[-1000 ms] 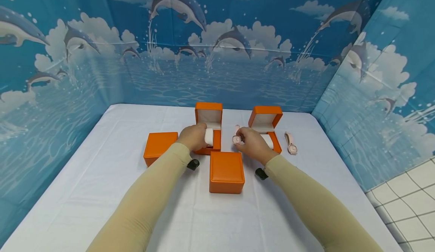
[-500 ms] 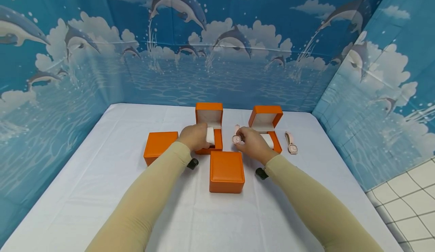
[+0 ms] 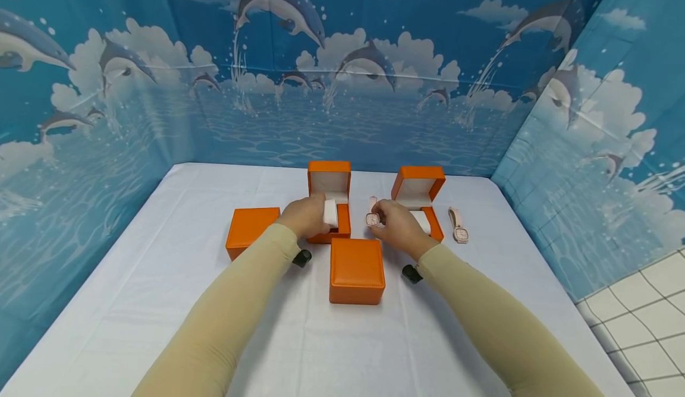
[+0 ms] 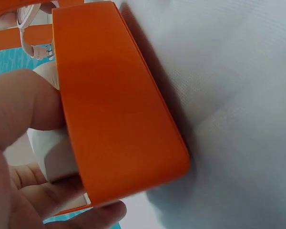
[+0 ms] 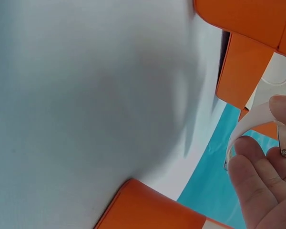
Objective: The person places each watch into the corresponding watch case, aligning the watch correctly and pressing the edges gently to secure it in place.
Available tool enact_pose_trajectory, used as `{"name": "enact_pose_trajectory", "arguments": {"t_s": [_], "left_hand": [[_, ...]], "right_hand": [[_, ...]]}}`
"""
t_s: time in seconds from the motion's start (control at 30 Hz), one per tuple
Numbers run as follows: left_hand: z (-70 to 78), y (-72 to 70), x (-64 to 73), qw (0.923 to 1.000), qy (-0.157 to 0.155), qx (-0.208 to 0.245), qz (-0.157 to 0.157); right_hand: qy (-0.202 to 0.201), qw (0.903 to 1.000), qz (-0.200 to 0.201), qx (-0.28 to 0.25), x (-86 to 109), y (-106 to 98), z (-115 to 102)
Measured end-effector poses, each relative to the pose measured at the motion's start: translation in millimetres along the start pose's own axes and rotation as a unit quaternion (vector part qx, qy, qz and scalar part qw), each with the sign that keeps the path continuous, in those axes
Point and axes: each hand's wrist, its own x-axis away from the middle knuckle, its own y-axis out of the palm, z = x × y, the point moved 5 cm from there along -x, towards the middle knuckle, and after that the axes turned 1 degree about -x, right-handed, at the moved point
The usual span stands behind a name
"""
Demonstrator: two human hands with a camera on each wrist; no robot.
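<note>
A blue backdrop (image 3: 374, 123) printed with dolphins and clouds stands behind a desk (image 3: 134, 278) draped in white cloth; at the left sits a closed orange box (image 3: 253, 226); just beside it, the left hand (image 3: 305, 216) reaches into an upright-lidded orange box (image 3: 343, 219) and grips the white cushion (image 3: 330, 213) inside, thumb on one side and fingers on the other; nearer the person, in the middle, sits another closed box (image 3: 357, 266); behind it, above the desk, a pink-strapped watch (image 3: 372, 219) is pinched by the thumb and fingers of the right hand (image 3: 398, 224); that hand partly hides a right-hand orange box (image 3: 423, 173), lid raised, white pad (image 3: 421, 221) inside; beyond it lies a second watch (image 3: 459, 232); white tiles (image 3: 642, 308) show at far right.
</note>
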Motion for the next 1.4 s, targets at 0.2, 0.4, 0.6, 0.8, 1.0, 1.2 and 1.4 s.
{"name": "enact_pose_trajectory", "arguments": {"t_s": [0.2, 0.4, 0.6, 0.8, 1.0, 1.2, 1.4], "left_hand": [[-0.8, 0.1, 0.3, 0.9999, -0.002, -0.001, -0.01], [-1.5, -0.1, -1.2, 0.9997, -0.003, -0.004, -0.022], [-1.5, -1.3, 1.1, 0.9998, 0.005, 0.003, -0.018], [-0.5, 0.2, 1.7, 0.9999, 0.013, 0.003, -0.006], [1.9, 0.5, 0.5, 0.9999, 0.007, 0.004, -0.007], [2.6, 0.1, -0.2, 0.9997, -0.005, 0.02, -0.012], [0.3, 1.8, -0.7, 0.999, -0.005, 0.043, -0.009]], "right_hand": [[-0.012, 0.9999, 0.008, 0.001, 0.4, 0.2, -1.4], [-0.011, 0.9999, 0.006, -0.004, 0.4, 0.2, -3.0], [-0.012, 0.9999, 0.004, -0.007, 0.9, -1.0, -5.8], [-0.015, 0.9999, 0.004, -0.008, 1.9, -1.4, -7.4], [-0.014, 0.9999, 0.004, -0.006, 1.9, -1.0, -7.9], [-0.01, 0.9999, 0.005, 0.0, 3.1, -1.9, -9.4], [-0.006, 1.0, 0.002, -0.002, 4.2, -3.8, -10.2]]}}
